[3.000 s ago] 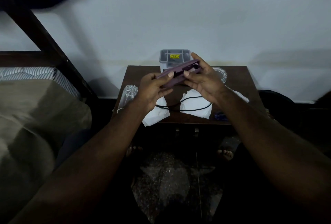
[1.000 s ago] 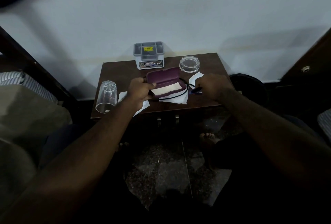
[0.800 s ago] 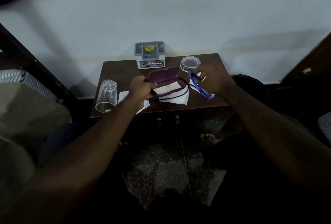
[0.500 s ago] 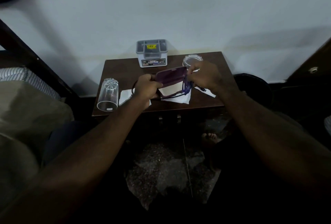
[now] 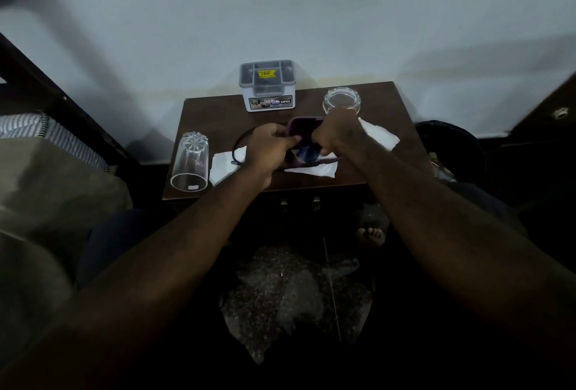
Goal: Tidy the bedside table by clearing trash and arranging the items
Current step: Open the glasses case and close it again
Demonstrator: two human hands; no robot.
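A purple glasses case (image 5: 304, 126) stands open above the middle of the brown bedside table (image 5: 212, 109). My left hand (image 5: 269, 148) grips the case's left side. My right hand (image 5: 338, 131) holds blue glasses (image 5: 305, 153) inside the open case, fingers closed on them. White tissues (image 5: 223, 163) lie under and beside my hands, with another tissue (image 5: 378, 137) to the right. A black cable (image 5: 241, 143) loops behind my left hand.
A clear drinking glass (image 5: 190, 162) lies on its side at the table's left edge. A grey-lidded white box (image 5: 268, 87) stands at the back against the wall. A glass ashtray (image 5: 342, 100) sits back right. A bed (image 5: 46, 184) lies left, a dark bin (image 5: 448, 140) right.
My right hand picked the blue glasses up from the table's right side and brought them into the open case. My left hand lifted the case slightly and keeps holding it.
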